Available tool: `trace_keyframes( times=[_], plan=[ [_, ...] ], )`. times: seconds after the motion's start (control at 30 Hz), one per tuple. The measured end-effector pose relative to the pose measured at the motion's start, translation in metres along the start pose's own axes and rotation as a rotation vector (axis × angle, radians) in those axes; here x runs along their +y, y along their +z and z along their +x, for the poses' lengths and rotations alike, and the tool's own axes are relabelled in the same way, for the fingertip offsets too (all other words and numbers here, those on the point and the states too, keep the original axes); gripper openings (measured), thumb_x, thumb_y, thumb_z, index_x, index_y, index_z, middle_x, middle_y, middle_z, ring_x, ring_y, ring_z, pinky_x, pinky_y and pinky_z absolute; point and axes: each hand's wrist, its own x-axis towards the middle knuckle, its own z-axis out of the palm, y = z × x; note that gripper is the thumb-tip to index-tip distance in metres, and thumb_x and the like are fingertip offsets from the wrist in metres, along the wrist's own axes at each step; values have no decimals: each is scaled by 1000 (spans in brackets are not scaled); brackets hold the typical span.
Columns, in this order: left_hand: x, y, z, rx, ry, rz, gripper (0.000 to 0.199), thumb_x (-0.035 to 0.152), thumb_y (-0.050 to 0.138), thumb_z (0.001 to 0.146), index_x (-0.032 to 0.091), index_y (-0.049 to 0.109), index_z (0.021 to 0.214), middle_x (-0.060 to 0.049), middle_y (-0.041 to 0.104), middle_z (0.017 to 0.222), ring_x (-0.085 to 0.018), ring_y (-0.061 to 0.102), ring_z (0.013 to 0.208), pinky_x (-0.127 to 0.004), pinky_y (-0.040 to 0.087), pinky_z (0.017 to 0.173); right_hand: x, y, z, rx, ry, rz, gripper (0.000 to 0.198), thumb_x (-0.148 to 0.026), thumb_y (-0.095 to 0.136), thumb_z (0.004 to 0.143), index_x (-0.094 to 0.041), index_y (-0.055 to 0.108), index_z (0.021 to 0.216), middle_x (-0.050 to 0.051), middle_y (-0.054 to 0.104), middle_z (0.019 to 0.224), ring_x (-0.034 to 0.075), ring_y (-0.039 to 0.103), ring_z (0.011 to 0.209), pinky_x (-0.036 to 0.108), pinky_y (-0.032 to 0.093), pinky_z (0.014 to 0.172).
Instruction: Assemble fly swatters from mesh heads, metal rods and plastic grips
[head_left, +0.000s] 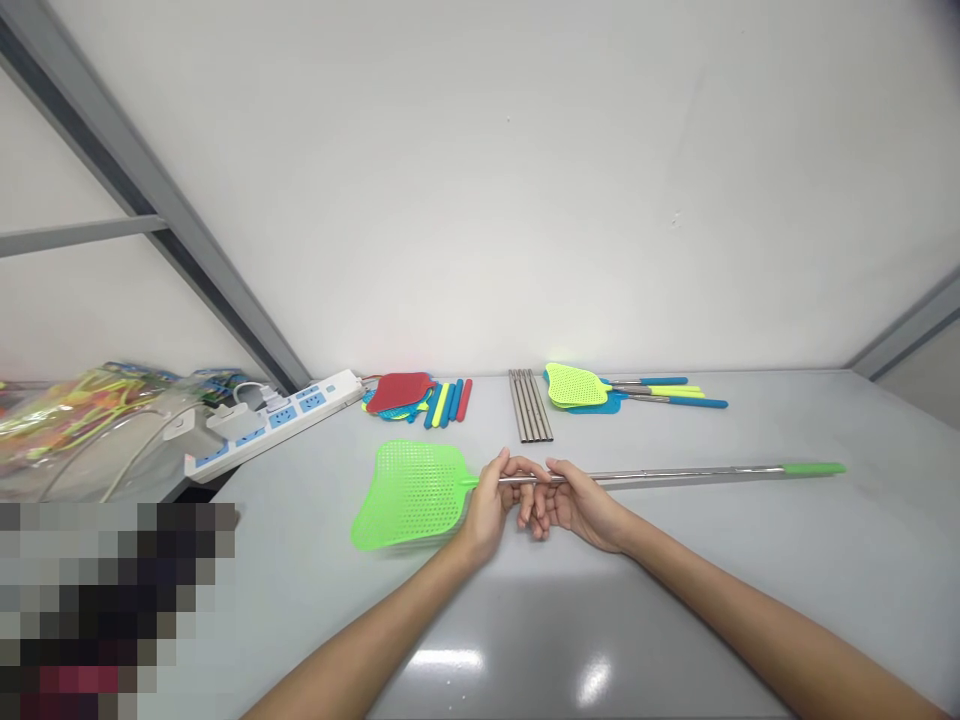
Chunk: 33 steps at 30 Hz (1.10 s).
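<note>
A green fly swatter [416, 493] stretches across the table, its perforated head on the left and its long metal rod extended to a green grip [814, 469] on the right. My left hand [495, 500] is closed around the rod just beside the head. Close by, my right hand [581, 505] pinches the same rod between thumb and fingers, the palm turned partly up. The fingertips of both hands nearly meet below the rod.
Behind lie red and blue swatter heads [401, 394], several coloured grips [448, 403], a row of metal tubes [530, 405] and swatters with yellow and blue heads [577, 386]. A white power strip [277, 420] and bagged goods [67, 425] sit left. A wall stands behind.
</note>
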Motion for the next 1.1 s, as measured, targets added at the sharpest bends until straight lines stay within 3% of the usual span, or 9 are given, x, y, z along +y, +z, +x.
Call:
trace_keyframes(
  times=[0.57, 1.1],
  plan=[
    [3, 9, -2, 114, 85, 26, 44, 39, 29, 81, 9, 61, 77, -1, 49, 45, -15, 49, 40, -29, 40, 46, -3, 1, 1, 22, -18, 35, 44, -42, 30, 80, -10, 56, 63, 9, 56, 65, 14, 50, 55, 28, 36, 58],
    [3, 6, 0, 127, 48, -13, 45, 42, 30, 79, 10, 62, 77, 1, 44, 46, -13, 46, 40, -28, 41, 44, -1, -1, 2, 12, -8, 35, 42, -41, 29, 81, -10, 56, 73, 10, 57, 72, 14, 50, 57, 28, 36, 58]
  ],
)
